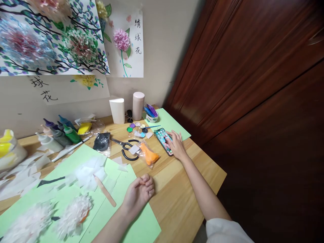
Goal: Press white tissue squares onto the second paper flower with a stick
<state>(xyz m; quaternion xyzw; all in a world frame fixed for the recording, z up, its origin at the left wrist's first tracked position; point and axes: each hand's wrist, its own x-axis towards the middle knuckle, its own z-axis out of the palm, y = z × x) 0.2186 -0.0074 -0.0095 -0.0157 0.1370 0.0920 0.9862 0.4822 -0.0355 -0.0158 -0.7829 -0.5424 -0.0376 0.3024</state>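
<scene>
A smartphone (162, 136) lies flat on the wooden table with its screen lit, showing app icons. My right hand (176, 147) rests over its right side, fingers stretched out and touching the screen, without gripping it. My left hand (140, 190) is curled into a loose fist at the edge of the green paper (144, 226), with nothing visible in it. Left of that hand is a peach-coloured craft knife-like stick (105, 191). Between my hands and the back of the table sits an orange clay packet (149, 154), beside black-handled scissors (125, 145).
White tissue-paper flowers (74, 214) lie on the green paper at left. Paint bottles (72, 134), a black clay bag (102, 141), a white container (117, 111) and a pink cup (138, 106) stand along the wall. Dark wooden doors (265, 84) border the table's right side.
</scene>
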